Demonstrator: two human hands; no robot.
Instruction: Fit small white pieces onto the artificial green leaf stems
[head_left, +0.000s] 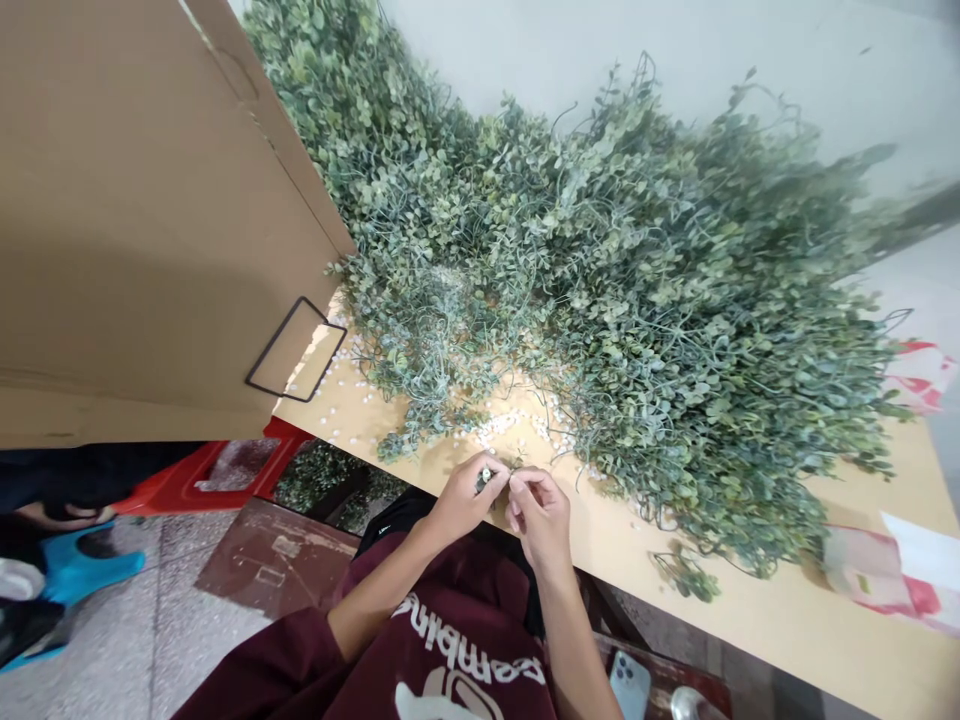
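Observation:
My left hand [466, 497] is closed at the table's front edge, around a thin greenish stem [486, 474] whose pale end pokes out by the thumb. Just beside it, my right hand [541, 512] has thumb and index finger pinched together near the left fingertips. Whatever sits in that pinch is too small to make out. A large heap of artificial leafy sprigs [675, 300] spreads behind both hands. Small white pieces [506, 425] lie scattered on the wood-coloured table [757, 620] in front of the heap.
A big cardboard box [150, 220] stands at the left, with a black rectangular frame outline [298, 350] by its corner. One loose sprig [686, 575] lies near the front edge. Red-and-white plastic bags [877, 570] are at the right. Below are a red stool [202, 475] and a phone [628, 682].

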